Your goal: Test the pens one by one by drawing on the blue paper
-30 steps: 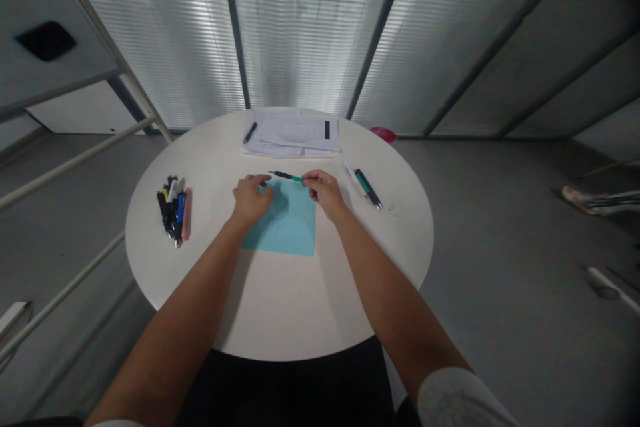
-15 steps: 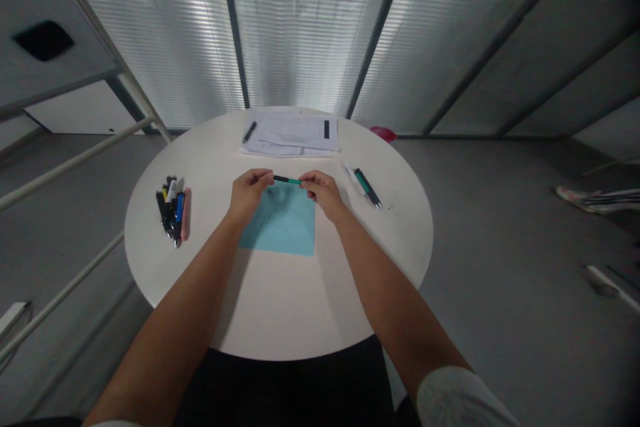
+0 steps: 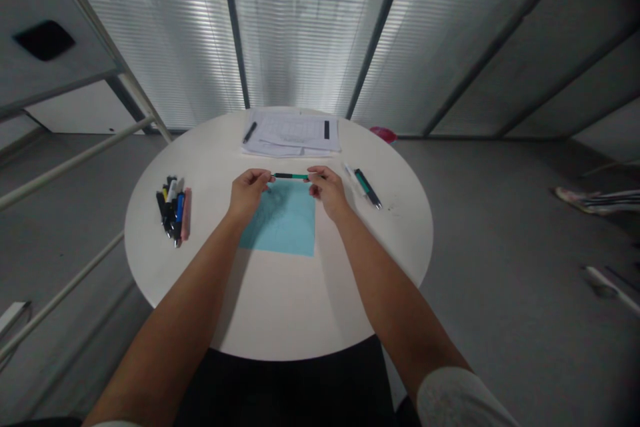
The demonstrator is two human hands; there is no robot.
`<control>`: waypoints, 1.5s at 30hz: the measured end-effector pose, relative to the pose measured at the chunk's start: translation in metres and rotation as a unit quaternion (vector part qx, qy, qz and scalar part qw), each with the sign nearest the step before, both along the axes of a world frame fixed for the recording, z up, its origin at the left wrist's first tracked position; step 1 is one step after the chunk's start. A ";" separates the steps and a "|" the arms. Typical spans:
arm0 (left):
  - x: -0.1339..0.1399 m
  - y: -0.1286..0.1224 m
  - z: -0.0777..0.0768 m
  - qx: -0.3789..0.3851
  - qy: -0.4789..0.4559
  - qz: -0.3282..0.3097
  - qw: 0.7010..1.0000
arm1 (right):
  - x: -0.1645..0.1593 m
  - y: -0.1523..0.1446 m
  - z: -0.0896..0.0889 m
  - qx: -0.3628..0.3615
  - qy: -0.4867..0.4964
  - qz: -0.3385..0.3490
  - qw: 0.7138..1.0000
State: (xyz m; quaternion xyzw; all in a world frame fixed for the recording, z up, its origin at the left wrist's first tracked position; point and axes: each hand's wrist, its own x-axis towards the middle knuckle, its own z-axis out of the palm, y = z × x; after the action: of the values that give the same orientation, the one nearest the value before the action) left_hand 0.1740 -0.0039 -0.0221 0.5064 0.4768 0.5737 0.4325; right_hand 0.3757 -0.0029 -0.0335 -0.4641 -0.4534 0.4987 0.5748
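A green and black pen [image 3: 291, 176] is held level above the far edge of a light blue sheet of paper [image 3: 283, 227]. My left hand [image 3: 249, 190] pinches its black end between thumb and fingers. At the green end, my right hand [image 3: 326, 188] grips it with the fingertips. The blue sheet lies flat on the round white table [image 3: 285, 300]; its far left part is shaded and partly hidden by my left hand.
Several pens and markers [image 3: 173, 210] lie bunched at the left. At the right lie a green and black pen [image 3: 368, 188] and a white pen [image 3: 353, 179]. A stack of printed papers [image 3: 295, 133] at the back bears a black pen [image 3: 249, 132]. A metal rail [image 3: 75, 163] runs along the left.
My right hand has shifted slightly to the right along the pen, and more of its green part shows between my hands. My left hand has barely moved.
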 end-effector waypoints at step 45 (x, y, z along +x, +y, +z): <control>-0.007 0.008 -0.003 -0.090 -0.108 0.069 0.988 | 0.006 0.007 -0.005 0.088 -0.162 -0.204 0.961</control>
State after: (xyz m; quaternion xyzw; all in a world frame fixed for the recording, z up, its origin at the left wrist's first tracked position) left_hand 0.1674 0.0044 -0.0248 0.3665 0.5108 0.6086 0.4842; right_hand 0.3814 0.0037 -0.0385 -0.5692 -0.4782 0.2473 0.6215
